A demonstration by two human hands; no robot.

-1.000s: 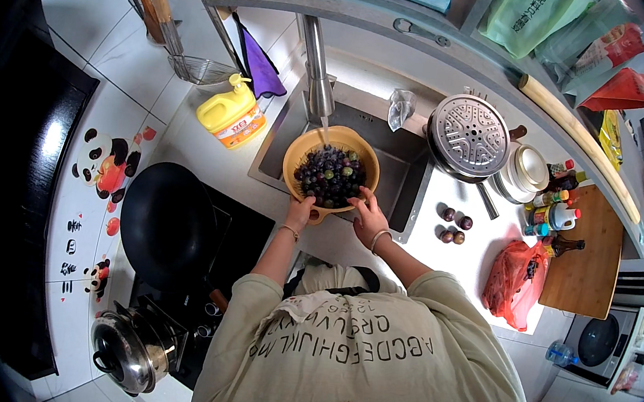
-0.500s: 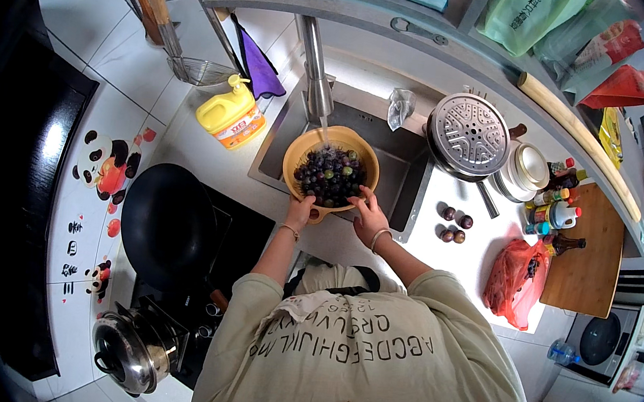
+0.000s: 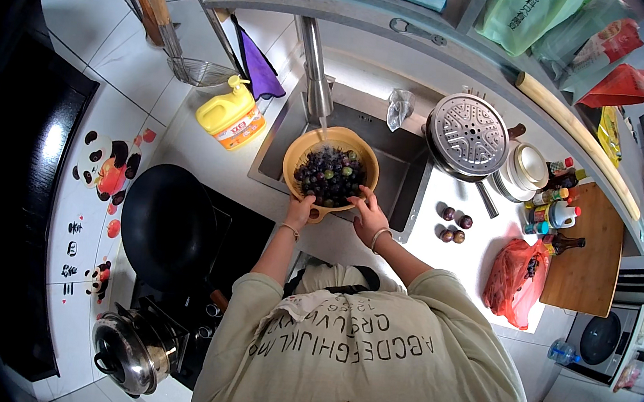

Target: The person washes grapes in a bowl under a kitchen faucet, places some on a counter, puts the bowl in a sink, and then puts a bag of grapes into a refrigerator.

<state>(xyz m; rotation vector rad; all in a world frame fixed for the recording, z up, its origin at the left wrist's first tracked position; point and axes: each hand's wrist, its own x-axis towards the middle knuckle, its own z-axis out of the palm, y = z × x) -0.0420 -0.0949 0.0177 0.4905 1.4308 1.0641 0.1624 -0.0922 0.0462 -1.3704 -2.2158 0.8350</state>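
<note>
A yellow basin (image 3: 291,155) full of dark grapes (image 3: 330,180), with a few green ones among them, sits in the left part of the steel sink (image 3: 403,174). Water runs from the faucet (image 3: 318,91) onto the grapes. My left hand (image 3: 299,211) grips the basin's near-left rim beside its handle (image 3: 320,214). On the near-right rim, my right hand (image 3: 370,215) holds on with its fingertips over the edge. The basin hides most of the sink floor beneath it.
Left stand a yellow pump bottle (image 3: 231,115), a black wok (image 3: 166,225) on the stove and a lidded steel pot (image 3: 129,353). To the right are a steamer rack (image 3: 470,134), stacked bowls (image 3: 528,169), several round dark fruits (image 3: 453,224) and a red plastic bag (image 3: 515,280).
</note>
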